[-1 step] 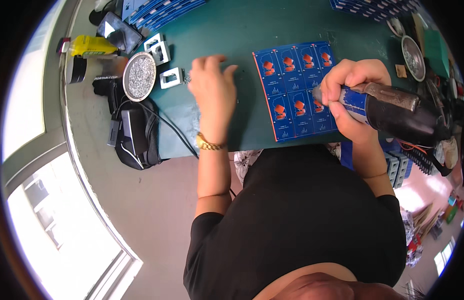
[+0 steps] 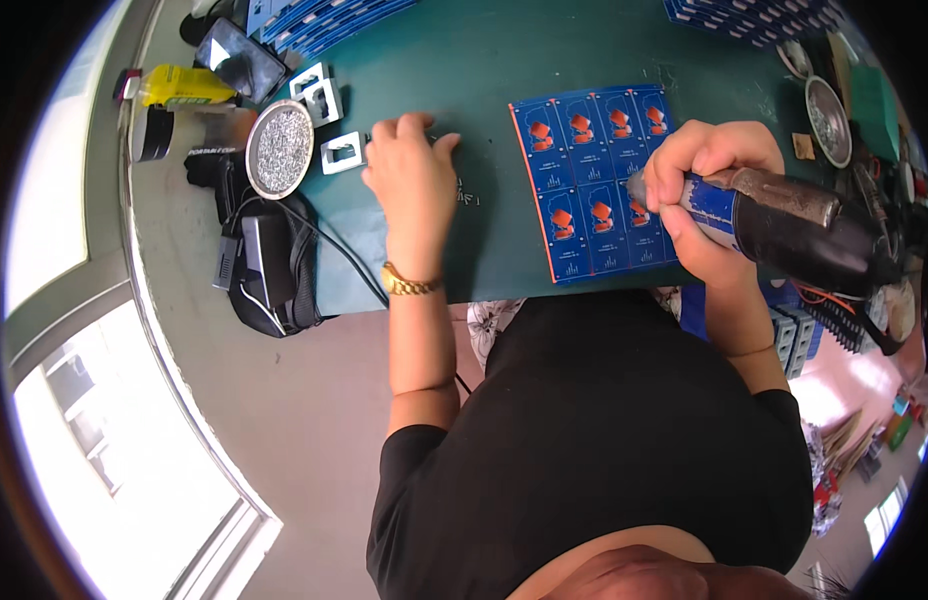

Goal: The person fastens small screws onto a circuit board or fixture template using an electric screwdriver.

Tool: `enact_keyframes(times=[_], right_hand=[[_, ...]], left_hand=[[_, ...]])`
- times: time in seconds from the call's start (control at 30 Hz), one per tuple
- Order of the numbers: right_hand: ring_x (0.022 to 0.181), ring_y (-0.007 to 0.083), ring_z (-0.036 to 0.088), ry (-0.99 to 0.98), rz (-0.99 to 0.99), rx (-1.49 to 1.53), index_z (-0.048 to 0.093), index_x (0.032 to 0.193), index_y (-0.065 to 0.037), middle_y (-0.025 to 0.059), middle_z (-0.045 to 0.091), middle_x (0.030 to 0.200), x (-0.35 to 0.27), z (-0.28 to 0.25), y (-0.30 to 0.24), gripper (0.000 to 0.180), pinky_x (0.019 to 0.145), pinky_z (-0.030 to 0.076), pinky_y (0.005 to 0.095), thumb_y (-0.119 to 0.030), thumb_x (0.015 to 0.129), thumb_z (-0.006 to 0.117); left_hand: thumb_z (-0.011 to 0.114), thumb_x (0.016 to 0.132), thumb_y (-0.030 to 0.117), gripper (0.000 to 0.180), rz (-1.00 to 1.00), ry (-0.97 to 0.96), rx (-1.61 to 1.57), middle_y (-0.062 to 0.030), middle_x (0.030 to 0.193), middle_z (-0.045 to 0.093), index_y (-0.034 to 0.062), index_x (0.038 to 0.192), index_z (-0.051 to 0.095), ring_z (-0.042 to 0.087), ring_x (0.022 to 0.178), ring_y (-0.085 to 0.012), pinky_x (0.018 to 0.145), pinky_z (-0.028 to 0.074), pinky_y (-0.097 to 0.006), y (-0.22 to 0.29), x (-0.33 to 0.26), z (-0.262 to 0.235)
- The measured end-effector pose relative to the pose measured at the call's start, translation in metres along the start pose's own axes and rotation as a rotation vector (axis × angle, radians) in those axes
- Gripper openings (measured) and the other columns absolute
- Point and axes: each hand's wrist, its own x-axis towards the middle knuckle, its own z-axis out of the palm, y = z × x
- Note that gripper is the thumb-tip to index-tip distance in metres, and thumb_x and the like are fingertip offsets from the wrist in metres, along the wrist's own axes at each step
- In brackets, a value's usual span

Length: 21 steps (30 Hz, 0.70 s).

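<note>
My right hand (image 2: 712,165) is wrapped round a black and blue electric screwdriver (image 2: 799,235) with a worn metal lever. Its nose points left, over the right part of a dark blue printed board sheet (image 2: 594,185) marked with orange shapes. Fingers apart and slightly bent, my left hand (image 2: 412,180) hovers at or just above the green table, left of the sheet. Whether its fingertips touch anything is hidden. Small metal pieces (image 2: 467,192), probably screws, lie just right of it. A white block with a cutout (image 2: 342,153) sits to its left.
A round dish of small metal pieces (image 2: 280,150) stands at the left, near a phone (image 2: 240,60), a yellow bottle (image 2: 187,86) and a black bag (image 2: 274,260). Stacked blue panels (image 2: 329,22) lie at the far edge. Another metal dish (image 2: 828,122) is at the right.
My left hand has shifted a little to the left, and small metal pieces now show at its right side. My right hand and the electric screwdriver are almost unmoved.
</note>
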Motion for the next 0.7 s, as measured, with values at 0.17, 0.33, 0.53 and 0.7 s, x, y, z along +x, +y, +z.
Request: enact_keyframes(times=[0.17,0.33,0.53,0.7], right_hand=[[0.069,0.0142,0.053,0.031,-0.024,0.029,0.041,0.107,-0.006,0.0102,0.054,0.081,0.009,0.008,0.008,0.043,0.063,0.047,0.0277,0.010,0.072,0.060],[0.066,0.0107,0.054,0.021,-0.082,0.102,0.044,0.107,-0.004,0.0071,0.055,0.076,0.012,-0.004,0.016,0.044,0.062,0.048,0.0249,0.008,0.068,0.060],[0.063,0.0156,0.057,-0.241,-0.131,0.237,0.046,0.109,-0.009,0.0037,0.056,0.071,0.011,-0.029,0.016,0.041,0.073,0.049,0.0378,-0.004,0.073,0.067],[0.065,0.0178,0.058,-0.139,-0.194,0.167,0.044,0.111,-0.009,0.0052,0.056,0.074,-0.008,-0.030,0.004,0.043,0.072,0.048,0.0387,-0.002,0.074,0.065]], left_hand=[[0.073,0.078,0.020,0.020,0.060,-0.157,-0.018,-0.0088,0.095,0.062,0.0090,0.094,0.068,0.057,0.093,-0.0313,0.076,0.043,-0.045,-0.022,0.013,-0.007],[0.070,0.080,0.014,0.014,0.240,-0.107,0.083,-0.0119,0.085,0.063,0.0058,0.092,0.068,0.058,0.086,-0.0345,0.073,0.046,-0.043,-0.022,0.012,-0.001],[0.065,0.082,0.002,0.008,0.237,-0.084,-0.589,-0.0134,0.085,0.068,0.0036,0.089,0.067,0.066,0.080,-0.0298,0.072,0.052,-0.035,0.033,-0.011,0.000],[0.066,0.083,0.002,0.005,0.403,-0.141,-0.687,-0.0087,0.079,0.069,0.0041,0.088,0.068,0.066,0.066,-0.0243,0.109,0.037,-0.048,0.069,-0.029,0.018]])
